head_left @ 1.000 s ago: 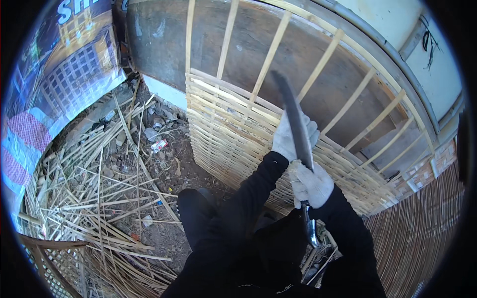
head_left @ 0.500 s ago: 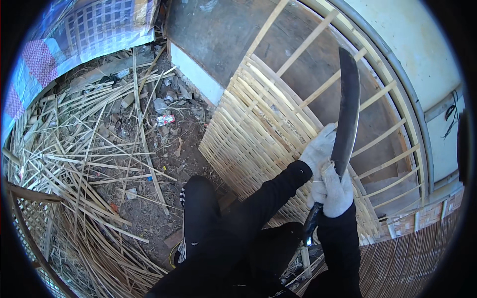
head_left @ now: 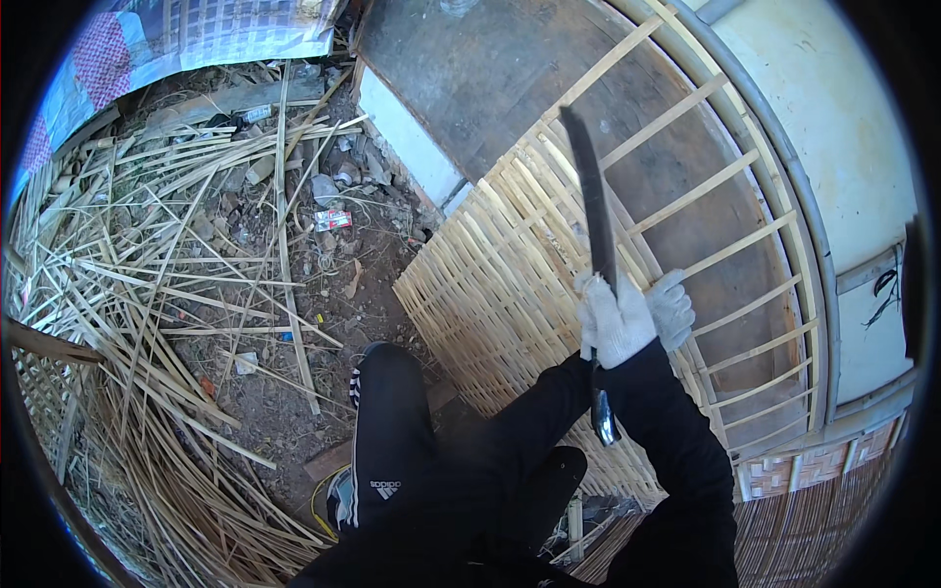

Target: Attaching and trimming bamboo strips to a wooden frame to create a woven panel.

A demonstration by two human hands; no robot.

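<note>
A slip of the knife point(head_left: 593, 196) could cut the left hand point(head_left: 672, 312), because that arm crosses close behind the right hand point(head_left: 619, 323), or nick the woven panel point(head_left: 515, 279) if swung loosely. The knife is over the panel, toward 2 o'clock from the view's centre; its long axis runs nearly 12-to-6, tip leaning toward 11. The right grip is clamped on it; I cannot tell whether the left is closed.

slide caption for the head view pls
Right hand holding a machete, left hand beside it, at a part-woven slat panel.
</note>
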